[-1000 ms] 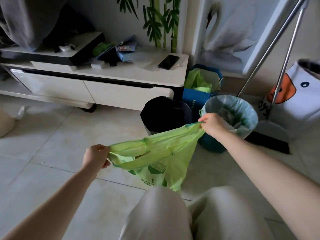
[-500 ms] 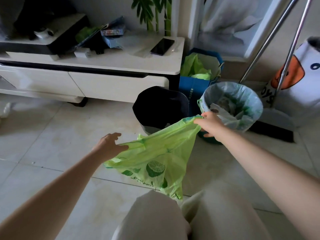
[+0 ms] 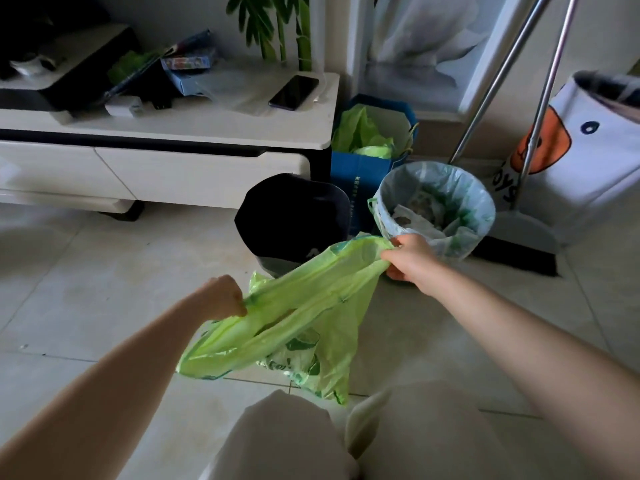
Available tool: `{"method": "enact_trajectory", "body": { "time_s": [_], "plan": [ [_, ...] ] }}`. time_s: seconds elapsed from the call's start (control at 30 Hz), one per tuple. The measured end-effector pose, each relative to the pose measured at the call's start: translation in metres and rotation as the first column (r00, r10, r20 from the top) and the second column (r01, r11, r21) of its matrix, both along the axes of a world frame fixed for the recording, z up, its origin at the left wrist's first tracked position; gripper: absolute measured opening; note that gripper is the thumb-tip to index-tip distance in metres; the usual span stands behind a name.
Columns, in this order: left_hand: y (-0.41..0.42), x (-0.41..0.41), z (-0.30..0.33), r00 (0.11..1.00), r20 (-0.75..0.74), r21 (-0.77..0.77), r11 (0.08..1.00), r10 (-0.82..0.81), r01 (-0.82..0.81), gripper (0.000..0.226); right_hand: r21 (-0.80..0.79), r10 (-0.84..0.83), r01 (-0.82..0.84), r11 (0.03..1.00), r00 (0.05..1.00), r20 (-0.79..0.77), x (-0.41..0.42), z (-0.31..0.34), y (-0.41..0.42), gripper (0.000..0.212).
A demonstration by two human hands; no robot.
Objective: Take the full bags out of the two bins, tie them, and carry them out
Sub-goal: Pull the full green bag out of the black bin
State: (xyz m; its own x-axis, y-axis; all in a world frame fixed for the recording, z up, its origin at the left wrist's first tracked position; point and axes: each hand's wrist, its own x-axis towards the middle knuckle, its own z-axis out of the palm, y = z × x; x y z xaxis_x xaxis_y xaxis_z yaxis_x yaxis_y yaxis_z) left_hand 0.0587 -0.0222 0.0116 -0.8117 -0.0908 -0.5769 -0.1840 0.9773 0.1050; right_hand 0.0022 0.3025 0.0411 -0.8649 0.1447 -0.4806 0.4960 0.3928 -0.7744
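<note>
While both arms reach forward over the tiled floor [image 3: 104, 265], a green plastic bag [image 3: 304, 317] is stretched between the hands, its long axis running from the near left up to the far right. The left hand [image 3: 224, 296] is curled into a fist around one bunched end of the bag's top, and the right hand [image 3: 410, 259] grips the other end, fingers wrapped round the gathered plastic. Below that taut upper edge the bag's body hangs down, tapering to a point just in front of the person's knees, with a dark green printed logo on its near face. Just beyond the bag stands a dark bin [image 3: 294, 220], its inside too dark to make out. To its right, close behind the right hand, is a round bin with a pale liner [image 3: 436, 209] folded over its rim, holding crumpled paper and other rubbish. Behind these two, against the wall, a blue paper bag [image 3: 363, 168] contains more green plastic. A low white surface [image 3: 207, 129] at the far left carries a dark phone [image 3: 293, 92] and some boxes. At the far right a broom [image 3: 519, 237] leans beside a white duck-printed bag [image 3: 588, 150].
</note>
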Motion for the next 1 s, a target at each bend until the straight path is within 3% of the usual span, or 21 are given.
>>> {"method": "enact_trajectory", "body": {
  "time_s": [0.1,0.2,0.3,0.43,0.57,0.67,0.77,0.8,0.9,0.93,1.0],
  "plan": [
    [-0.013,-0.006,0.018,0.937,-0.089,0.248,0.919,0.337,-0.306,0.022,0.062,0.085,-0.081,0.995,0.994,-0.063,-0.006,0.011,0.007,0.019],
    [-0.029,-0.008,0.040,0.737,-0.206,0.419,0.739,0.643,-0.527,0.028,0.235,0.269,-0.232,0.944,0.952,-0.144,-0.012,0.018,0.012,0.033],
    [-0.044,-0.004,0.060,0.603,-0.315,0.496,0.668,0.733,-0.554,0.022,0.391,0.403,-0.300,0.870,0.889,-0.217,-0.020,0.024,0.002,0.031],
    [-0.058,0.008,0.079,0.500,-0.349,0.561,0.604,0.793,-0.566,0.023,0.491,0.367,-0.160,0.856,0.858,-0.360,-0.027,0.033,-0.021,0.018],
    [-0.064,0.018,0.087,0.374,-0.357,0.607,0.517,0.856,-0.604,0.019,0.547,0.364,-0.178,0.818,0.897,-0.252,-0.026,0.033,-0.026,0.025],
    [-0.059,0.021,0.081,0.374,-0.296,0.622,0.474,0.879,-0.623,0.017,0.336,0.210,-0.171,0.926,0.974,-0.083,-0.021,0.030,-0.034,0.023],
    [-0.049,0.018,0.074,0.392,-0.235,0.667,0.440,0.890,-0.601,0.018,-0.040,-0.046,0.051,0.998,0.991,0.128,-0.016,0.020,-0.046,0.029],
    [-0.046,0.016,0.071,0.394,-0.220,0.684,0.429,0.893,-0.591,0.018,-0.075,-0.064,0.076,0.994,0.986,0.153,-0.013,0.018,-0.049,0.033],
    [-0.043,0.012,0.067,0.417,-0.214,0.702,0.436,0.883,-0.564,0.022,-0.064,0.016,-0.002,0.998,0.978,0.208,0.000,0.007,-0.051,0.077],
    [-0.042,0.011,0.066,0.423,-0.221,0.703,0.444,0.879,-0.555,0.022,-0.084,0.053,-0.032,0.996,0.966,0.255,0.005,0.002,-0.053,0.081],
    [-0.041,0.010,0.065,0.428,-0.228,0.706,0.452,0.874,-0.545,0.024,-0.159,0.125,-0.073,0.985,0.930,0.347,0.017,-0.006,-0.056,0.059]
  ]
}}
